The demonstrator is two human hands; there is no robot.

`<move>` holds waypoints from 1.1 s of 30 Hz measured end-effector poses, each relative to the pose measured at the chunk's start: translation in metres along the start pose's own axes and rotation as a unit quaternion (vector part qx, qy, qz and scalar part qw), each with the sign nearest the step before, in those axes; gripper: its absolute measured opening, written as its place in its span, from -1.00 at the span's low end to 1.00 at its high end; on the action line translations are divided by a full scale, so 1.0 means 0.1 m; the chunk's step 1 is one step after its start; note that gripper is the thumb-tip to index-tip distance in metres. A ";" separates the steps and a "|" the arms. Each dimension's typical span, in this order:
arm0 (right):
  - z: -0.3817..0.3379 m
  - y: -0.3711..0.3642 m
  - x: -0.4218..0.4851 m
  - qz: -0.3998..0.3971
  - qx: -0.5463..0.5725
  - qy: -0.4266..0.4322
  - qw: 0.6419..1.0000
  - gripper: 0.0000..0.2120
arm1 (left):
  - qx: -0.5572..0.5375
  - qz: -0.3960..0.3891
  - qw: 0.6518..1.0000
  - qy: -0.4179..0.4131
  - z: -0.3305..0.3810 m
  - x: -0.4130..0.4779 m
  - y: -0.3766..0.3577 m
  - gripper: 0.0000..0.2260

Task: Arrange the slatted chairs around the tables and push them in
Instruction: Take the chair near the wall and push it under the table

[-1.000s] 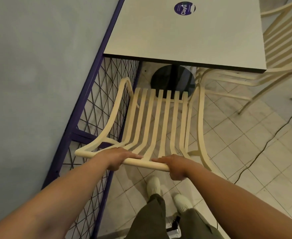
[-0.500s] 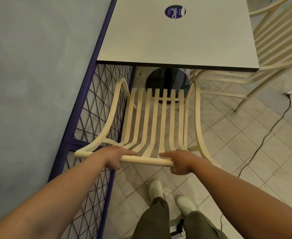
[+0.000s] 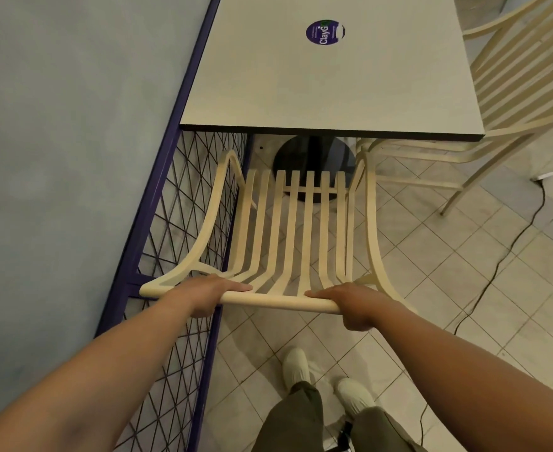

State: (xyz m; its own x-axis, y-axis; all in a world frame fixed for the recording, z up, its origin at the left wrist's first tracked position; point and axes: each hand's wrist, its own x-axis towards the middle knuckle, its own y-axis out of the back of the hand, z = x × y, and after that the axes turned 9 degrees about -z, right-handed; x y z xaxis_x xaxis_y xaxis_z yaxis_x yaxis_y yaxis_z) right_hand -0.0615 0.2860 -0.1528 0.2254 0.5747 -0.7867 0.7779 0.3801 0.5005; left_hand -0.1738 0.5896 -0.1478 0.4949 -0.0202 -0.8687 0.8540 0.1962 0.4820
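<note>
Slatted chair sits between mesh fence and second chair, facing table.

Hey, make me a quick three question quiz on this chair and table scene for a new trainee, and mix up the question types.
1. True or false: the left hand and the right hand both hold the top rail of the slatted chair.
2. What stands along the left side of that chair? A) a purple mesh fence B) a sofa C) a shelf of plates
3. Fill in: the round purple sticker is on the ____.
Key: 1 true; 2 A; 3 table.
</note>
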 end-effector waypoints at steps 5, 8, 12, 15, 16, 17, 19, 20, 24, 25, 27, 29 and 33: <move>0.05 0.21 0.11 0.008 -0.003 -0.008 1.000 -0.16 | -0.012 0.015 1.000 -0.011 -0.07 0.10 0.22 -0.18; 0.05 0.26 0.12 0.007 0.001 -0.008 1.000 -0.17 | -0.020 0.013 1.000 -0.014 -0.09 0.13 0.28 -0.18; 0.05 0.27 0.11 0.003 0.001 -0.006 1.000 -0.19 | -0.020 0.007 1.000 -0.016 -0.09 0.11 0.29 -0.19; 0.03 0.28 0.08 0.003 0.006 -0.005 1.000 -0.20 | -0.024 0.005 1.000 -0.015 -0.07 0.09 0.29 -0.21; 0.03 0.28 0.07 0.003 0.006 -0.004 1.000 -0.20 | -0.022 0.005 1.000 -0.014 -0.06 0.09 0.29 -0.21; 0.03 0.28 0.07 0.002 0.007 -0.002 1.000 -0.20 | -0.022 0.005 1.000 -0.012 -0.07 0.09 0.29 -0.20; 0.02 0.27 0.05 0.003 0.011 0.001 1.000 -0.21 | -0.022 0.006 1.000 -0.012 -0.05 0.09 0.27 -0.20; 0.02 0.27 0.04 0.004 0.009 0.001 1.000 -0.21 | -0.022 0.005 1.000 -0.013 -0.04 0.08 0.26 -0.19; 0.01 0.21 0.02 0.003 -0.002 -0.004 1.000 -0.20 | -0.017 -0.003 1.000 -0.003 -0.04 0.07 0.17 -0.16; 0.00 0.19 0.02 0.002 -0.001 -0.004 1.000 -0.19 | -0.013 -0.004 1.000 -0.002 -0.04 0.07 0.16 -0.16; -0.02 0.18 0.03 -0.001 0.003 -0.003 1.000 -0.19 | -0.011 -0.006 1.000 -0.003 -0.05 0.07 0.14 -0.16; -0.03 0.18 0.03 0.001 0.004 -0.004 1.000 -0.19 | -0.013 -0.005 1.000 -0.005 -0.07 0.07 0.14 -0.17; -0.04 0.20 0.01 -0.009 -0.004 -0.008 1.000 -0.19 | -0.013 -0.005 1.000 -0.006 -0.08 0.08 0.13 -0.17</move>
State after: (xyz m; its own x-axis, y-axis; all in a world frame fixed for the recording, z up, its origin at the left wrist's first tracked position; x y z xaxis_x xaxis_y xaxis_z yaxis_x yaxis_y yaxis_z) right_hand -0.0482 0.2972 -0.1425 0.2210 0.5555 -0.8016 0.7768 0.3967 0.4891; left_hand -0.1602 0.6002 -0.1494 0.4880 -0.0344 -0.8722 0.8548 0.2207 0.4696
